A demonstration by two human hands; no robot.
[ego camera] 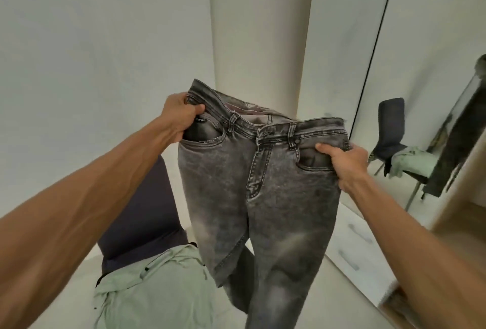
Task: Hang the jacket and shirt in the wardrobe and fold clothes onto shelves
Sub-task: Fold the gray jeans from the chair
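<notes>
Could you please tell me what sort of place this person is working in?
Probably a bedroom or dressing area at home: a tall mirror reflects the room, a pale green shirt lies on the dark chair, and the left hand and right hand hold up grey jeans by the waistband.

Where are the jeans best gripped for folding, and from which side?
By the waistband, one hip corner each, from the outer sides, as the left hand and right hand do now. The jeans hang loose below it, so the stiff band likely keeps them spread.
</notes>
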